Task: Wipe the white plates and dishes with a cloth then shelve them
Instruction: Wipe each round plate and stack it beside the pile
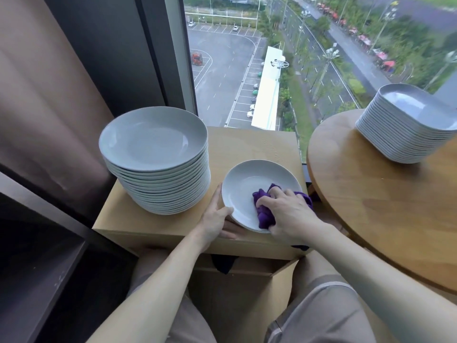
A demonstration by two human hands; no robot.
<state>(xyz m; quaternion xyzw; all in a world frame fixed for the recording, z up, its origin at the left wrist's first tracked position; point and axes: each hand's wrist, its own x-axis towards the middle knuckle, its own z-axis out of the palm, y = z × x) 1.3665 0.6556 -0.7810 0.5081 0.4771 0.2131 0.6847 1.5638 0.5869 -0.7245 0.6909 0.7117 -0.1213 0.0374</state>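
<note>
High window [272, 58] behind, car park far below, and at the pale wooden cabinet [259, 144] we're mid-wipe. The right hand [286, 211] is bunched down on the purple cloth [264, 214], fingers curled round it, pressing it into the near-right part of the small white plate [249, 184]. The left hand [217, 219] pinches that plate at its near-left rim, thumb on top, fingers beneath, holding it over the cabinet's front right corner; whether the far edge rests on the wood I can't tell. To do this well, I'd say: a firm left grip, sweep the cloth round the whole well and rim, turn the plate to reach the far side, then flip it for the underside. Now the count: one cloth, one plate in hand, two stacks. Just to the left stands the stack of round plates [158, 174], rims packed tight, around sixteen as I judge it. Well apart on the round table [371, 206] sits the stack of squarish dishes [405, 134], around eighteen, partly cut off by the frame.
</note>
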